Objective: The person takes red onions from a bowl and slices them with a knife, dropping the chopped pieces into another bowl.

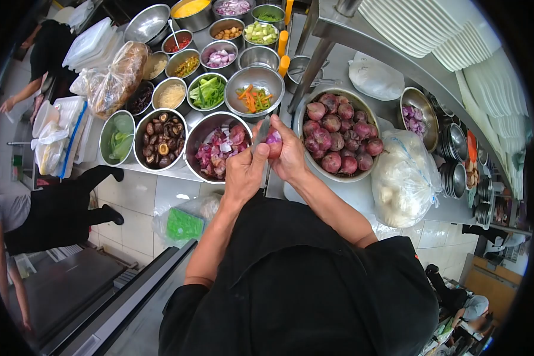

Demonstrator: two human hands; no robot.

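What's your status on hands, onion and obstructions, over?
Left hand gripping knife. Right hand holding red onion, partly hidden by fingers. Nothing seen between blade and onion; bowl of onion pieces and bowl of whole onions close alongside.

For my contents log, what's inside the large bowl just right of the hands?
Red onions fill the bowl; the top ones hide whatever lies beneath.

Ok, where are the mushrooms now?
In the head view, left of centre, the mushrooms sit just left of the cut red onions, nearer the left edge.
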